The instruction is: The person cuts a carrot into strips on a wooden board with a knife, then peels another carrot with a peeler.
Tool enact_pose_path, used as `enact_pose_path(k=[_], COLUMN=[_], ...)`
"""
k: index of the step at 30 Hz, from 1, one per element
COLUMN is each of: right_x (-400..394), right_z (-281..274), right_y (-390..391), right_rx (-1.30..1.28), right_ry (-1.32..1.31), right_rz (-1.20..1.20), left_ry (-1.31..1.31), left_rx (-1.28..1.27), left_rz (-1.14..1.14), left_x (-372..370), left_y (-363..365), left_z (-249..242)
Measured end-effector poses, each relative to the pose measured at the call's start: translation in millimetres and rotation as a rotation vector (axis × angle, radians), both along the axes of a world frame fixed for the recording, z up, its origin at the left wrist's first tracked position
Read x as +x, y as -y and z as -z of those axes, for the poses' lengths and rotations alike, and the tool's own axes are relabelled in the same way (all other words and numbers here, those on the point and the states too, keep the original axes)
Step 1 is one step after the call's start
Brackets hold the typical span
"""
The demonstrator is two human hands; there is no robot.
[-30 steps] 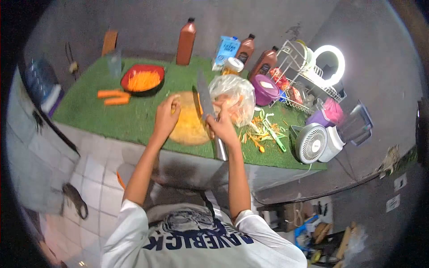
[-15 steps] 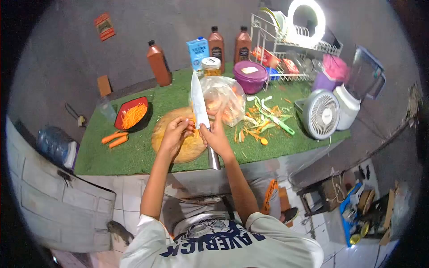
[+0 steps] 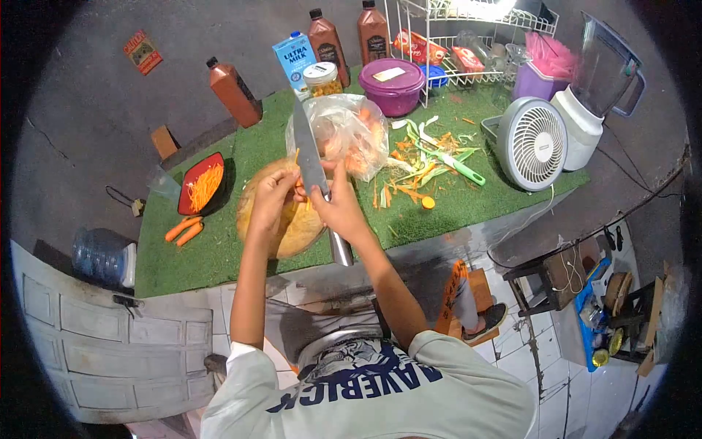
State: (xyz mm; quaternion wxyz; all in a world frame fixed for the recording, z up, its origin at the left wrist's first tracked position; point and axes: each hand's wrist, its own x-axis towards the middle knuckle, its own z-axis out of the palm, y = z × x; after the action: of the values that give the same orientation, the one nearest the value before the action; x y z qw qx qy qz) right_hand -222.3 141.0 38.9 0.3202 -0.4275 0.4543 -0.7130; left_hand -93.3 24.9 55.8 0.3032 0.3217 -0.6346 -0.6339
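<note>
Knife (image 3: 310, 150) is gripped in the R hand (image 3: 340, 212), fingers closed round it near the handle, blade angled up & away from the person, steel handle end sticking out below the palm. L hand (image 3: 270, 201) is nearly closed, fingertips pinched on thin orange carrot strips (image 3: 297, 156) right beside the blade; exact no. hidden by fingers.

Just changed: L hand has come from the L edge of the round wooden board (image 3: 292, 238) to the blade's side. Prob. means slicing is paused while strips are handled at the blade; that's a judgement. Both hands are above the board, w/ some orange bits on it.

Just beyond the R hand: clear plastic bag (image 3: 307, 121) w/ orange pieces inside. To the L: red & black bowl (image 3: 183, 192) w/ shredded carrot (image 3: 205, 186), & two carrots (image 3: 189, 234) on the green mat (image 3: 409, 223) just below it. To the R: pile of peelings (image 3: 420, 172) w/ a green-handled peeler (image 3: 472, 174) on top.

Farther back: jar w/ white lid (image 3: 322, 77), blue milk carton (image 3: 294, 61), purple lidded tub (image 3: 391, 95). Far R: fan (image 3: 536, 145) beside a blender (image 3: 578, 132).
</note>
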Motion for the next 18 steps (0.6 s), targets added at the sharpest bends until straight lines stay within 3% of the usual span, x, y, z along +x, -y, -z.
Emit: enact_pose_path(k=[6, 8, 12, 15, 17, 18], right_x=[0.1, 0.6, -0.8, -0.9, -0.8, -0.4], right_z=[6.9, 6.8, 6.1, 2.7, 2.9, 3.3], right_y=[1.6, 1.6, 1.4, -0.2, 0.2, 0.3], right_rx=[0.007, -0.048, -0.023, -0.007, 0.009, 0.022], right_ry=[0.035, 0.07, 0.077, 0.089, 0.083, 0.08], right_rz=[0.113, 0.138, 0.12, 0.092, 0.096, 0.104], left_ry=[0.217, 0.398, 0.551, 0.484, 0.205, 0.206], left_rx=[-0.331, -0.736, -0.48, -0.561, -0.32, -0.316], left_rz=[-0.072, -0.114, -0.072, -0.074, -0.094, -0.098], left_x=[9.7, 11.7, 13.6, 17.2, 25.3, 32.0], left_y=[14.7, 10.5, 15.9, 19.5, 13.9, 15.3], left_z=[1.7, -4.3, -12.9, -16.1, -32.7, -31.0])
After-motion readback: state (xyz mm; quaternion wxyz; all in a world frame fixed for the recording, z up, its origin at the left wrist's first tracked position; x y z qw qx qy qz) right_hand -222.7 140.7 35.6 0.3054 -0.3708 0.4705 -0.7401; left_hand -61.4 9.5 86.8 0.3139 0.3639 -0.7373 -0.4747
